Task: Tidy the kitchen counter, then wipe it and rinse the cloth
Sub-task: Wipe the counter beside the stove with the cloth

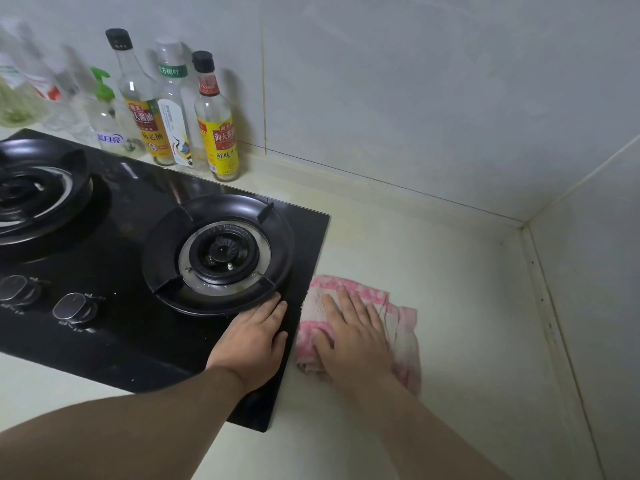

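I have the right hand lying flat on a folded pink and beige cloth, fingers straight and spread, palm pressing down, nothing clasped. The cloth sits on the pale kitchen counter, its left edge touching the right edge of the black glass gas hob. Its longer side runs roughly from near to far, alongside that hob edge, and the fingers point the same way, toward the far wall. The left hand rests on the hob glass just to the left of the cloth, also flat with fingers released and holding nothing; its fingertips reach the near rim of the right burner ring. The right hand is the one already on the cloth, so I judge the wiping belongs to it. The bare counter lies to the right of the cloth and beyond it, out to the tiled corner, so I expect the stroke to go right or away from me. Sauce bottles stand upright in a row against the far wall behind the hob, well apart from both hands.
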A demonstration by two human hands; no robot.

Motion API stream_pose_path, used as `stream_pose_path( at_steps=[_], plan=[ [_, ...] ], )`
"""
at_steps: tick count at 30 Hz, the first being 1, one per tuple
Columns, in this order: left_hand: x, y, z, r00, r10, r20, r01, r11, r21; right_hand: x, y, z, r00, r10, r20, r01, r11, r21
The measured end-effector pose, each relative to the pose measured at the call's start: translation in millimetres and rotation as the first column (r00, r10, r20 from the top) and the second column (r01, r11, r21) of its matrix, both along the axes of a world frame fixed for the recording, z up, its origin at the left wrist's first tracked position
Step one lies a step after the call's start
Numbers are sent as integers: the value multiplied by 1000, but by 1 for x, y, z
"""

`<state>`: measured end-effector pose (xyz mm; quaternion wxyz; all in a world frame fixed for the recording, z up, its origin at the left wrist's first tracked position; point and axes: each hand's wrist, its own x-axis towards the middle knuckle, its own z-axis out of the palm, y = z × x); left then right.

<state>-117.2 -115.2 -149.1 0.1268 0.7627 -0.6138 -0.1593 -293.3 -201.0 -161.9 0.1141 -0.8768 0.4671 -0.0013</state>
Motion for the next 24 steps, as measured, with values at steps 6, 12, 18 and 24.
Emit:
stream_pose_path(
  at_steps=[6, 12, 18, 24],
  plan=[
    [1, 1, -1, 1000, -8, 5, 8, 1000, 8, 3, -6, 1, 1000, 5, 2, -5, 1000, 16],
    [2, 1, -4, 1000, 2, 11, -2, 1000, 9, 16, -36, 1, 1000, -17, -20, 17, 999, 38],
    [3, 1, -7, 1000, 3, 13, -3, 1000, 0, 32, -70, 5, 998, -40, -58, 43, 998, 42],
    [3, 2, -4, 1000, -8, 12, 8, 1000, -5, 36, -79, 2, 997, -42, -69, 44, 998, 34]
  ],
)
